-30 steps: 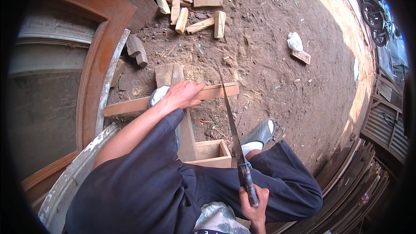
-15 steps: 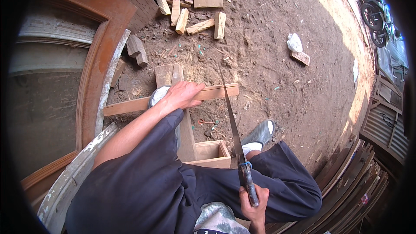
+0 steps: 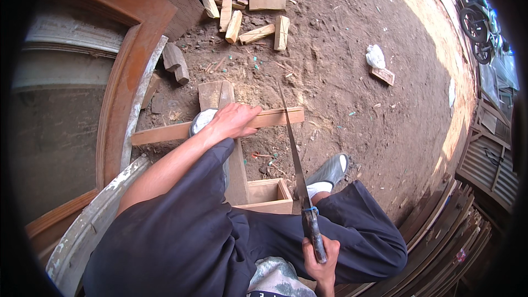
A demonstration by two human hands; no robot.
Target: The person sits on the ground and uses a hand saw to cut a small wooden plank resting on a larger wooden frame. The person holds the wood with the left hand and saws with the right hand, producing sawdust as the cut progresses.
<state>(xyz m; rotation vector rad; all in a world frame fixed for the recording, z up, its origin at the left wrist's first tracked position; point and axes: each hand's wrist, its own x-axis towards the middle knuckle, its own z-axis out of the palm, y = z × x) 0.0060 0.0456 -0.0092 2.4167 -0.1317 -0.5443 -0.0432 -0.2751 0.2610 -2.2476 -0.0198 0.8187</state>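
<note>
My left hand (image 3: 235, 120) is wrapped over a narrow wooden strip (image 3: 165, 133), gripping it near its right end. The strip lies crosswise over a wooden support board (image 3: 237, 173), and my left foot (image 3: 203, 121) rests on it. In my right hand (image 3: 323, 264) is the dark handle of a handsaw (image 3: 297, 166), fingers closed round it. The blade points away from me and crosses the strip just right of my left hand, close to its end. How deep the teeth sit in the wood is too small to tell.
An open wooden box frame (image 3: 269, 197) sits between my legs, my right shoe (image 3: 329, 169) beside it. Several cut blocks (image 3: 267, 3) lie far ahead. A wooden door frame (image 3: 118, 77) stands left; stacked boards (image 3: 440, 236) lie right. A white bag (image 3: 375, 56) is on the dirt.
</note>
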